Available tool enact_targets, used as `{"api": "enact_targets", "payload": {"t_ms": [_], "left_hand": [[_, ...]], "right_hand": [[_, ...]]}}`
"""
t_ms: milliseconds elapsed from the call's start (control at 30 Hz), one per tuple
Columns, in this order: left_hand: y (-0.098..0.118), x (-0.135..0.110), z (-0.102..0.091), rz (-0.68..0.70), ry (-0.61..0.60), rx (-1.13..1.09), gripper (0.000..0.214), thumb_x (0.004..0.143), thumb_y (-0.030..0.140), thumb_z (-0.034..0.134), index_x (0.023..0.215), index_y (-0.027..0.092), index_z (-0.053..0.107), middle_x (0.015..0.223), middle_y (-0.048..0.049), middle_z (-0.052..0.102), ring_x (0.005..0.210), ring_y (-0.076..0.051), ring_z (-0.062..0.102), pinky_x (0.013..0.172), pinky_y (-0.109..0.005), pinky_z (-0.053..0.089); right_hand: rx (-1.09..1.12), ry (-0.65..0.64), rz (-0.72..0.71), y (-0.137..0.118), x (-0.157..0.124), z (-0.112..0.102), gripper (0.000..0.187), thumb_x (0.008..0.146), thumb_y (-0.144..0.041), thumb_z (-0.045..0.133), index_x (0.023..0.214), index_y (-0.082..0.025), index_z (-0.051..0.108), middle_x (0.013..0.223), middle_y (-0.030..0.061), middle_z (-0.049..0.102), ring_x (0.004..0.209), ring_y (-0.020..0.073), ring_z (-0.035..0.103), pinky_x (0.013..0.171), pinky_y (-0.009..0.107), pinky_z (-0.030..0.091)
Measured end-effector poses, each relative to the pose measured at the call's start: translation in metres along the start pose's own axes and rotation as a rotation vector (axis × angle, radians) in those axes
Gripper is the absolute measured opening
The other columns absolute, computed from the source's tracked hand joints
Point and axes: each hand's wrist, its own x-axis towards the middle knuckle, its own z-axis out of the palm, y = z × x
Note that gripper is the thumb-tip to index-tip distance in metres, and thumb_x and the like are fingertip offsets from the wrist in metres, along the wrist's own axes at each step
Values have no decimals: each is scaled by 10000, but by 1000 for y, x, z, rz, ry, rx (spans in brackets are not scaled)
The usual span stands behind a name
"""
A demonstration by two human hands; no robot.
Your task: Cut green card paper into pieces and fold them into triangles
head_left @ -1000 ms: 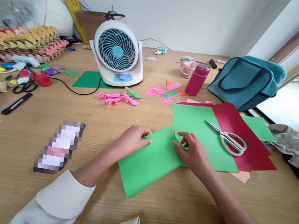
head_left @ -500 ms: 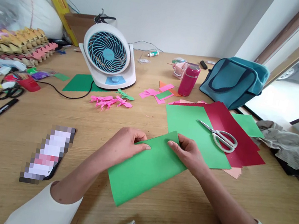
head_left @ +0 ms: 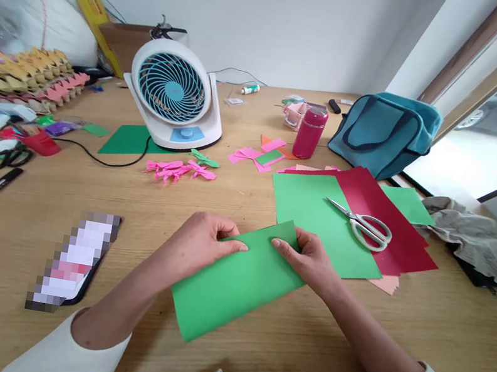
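Observation:
Between my hands is a folded sheet of green paper [head_left: 231, 291], tilted above the wooden table. My left hand [head_left: 208, 243] pinches its far edge near the middle, thumb on top and the other fingers behind. At the right end, my right hand [head_left: 308, 256] grips the sheet the same way, thumb pressed on its face. Just beyond the right hand, white-handled scissors [head_left: 369, 231] lie with blades closed on a flat light green sheet [head_left: 303, 198]. Dark red sheets [head_left: 400, 246] are partly under that green sheet.
A white fan [head_left: 173, 91] stands at the back left, near pink paper pieces [head_left: 179, 169]. A red bottle [head_left: 309, 133] and a blue bag [head_left: 385, 136] stand at the back right. A phone [head_left: 76, 265] lies left of my left arm; black scissors [head_left: 9, 157] lie farther left.
The view has shifted slightly, so most things on the table sit a little farther left. Both hands keep their grip on the folded green paper; my right thumb has slid slightly.

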Motion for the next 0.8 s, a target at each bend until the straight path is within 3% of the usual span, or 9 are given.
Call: {"api": "enact_targets", "payload": {"t_ms": [167, 400, 567, 800], "left_hand": [[-1, 0, 0, -15, 1, 2, 288, 754, 392, 659, 576, 184, 571, 568, 54, 481, 552, -104, 417, 508, -244, 272], [1, -1, -1, -17, -33, 40, 249, 759, 373, 645, 596, 190, 599, 592, 46, 539, 577, -119, 461, 518, -246, 293], [3, -1, -1, -6, -64, 57, 230, 740, 355, 651, 583, 191, 613, 594, 36, 562, 586, -129, 472, 519, -249, 295], [5, -2, -4, -17, -104, 61, 274, 751, 374, 647, 574, 178, 576, 588, 39, 499, 584, -120, 424, 517, -247, 278]], "right_hand": [[-17, -15, -33, 2, 0, 0, 345, 847, -478, 661, 1055, -204, 699, 1042, 41, 744, 869, 208, 668, 700, 279, 533], [86, 49, -29, -5, 0, 1, 291, 828, -466, 682, 768, -193, 604, 681, -22, 583, 625, 124, 518, 541, 224, 401], [179, 65, 3, -7, 1, 2, 304, 801, -480, 711, 814, -182, 654, 670, -22, 564, 600, 111, 492, 540, 226, 382], [208, 59, 52, 0, 3, 2, 370, 762, -524, 739, 726, -177, 618, 599, -36, 505, 531, 91, 422, 479, 227, 306]]}}
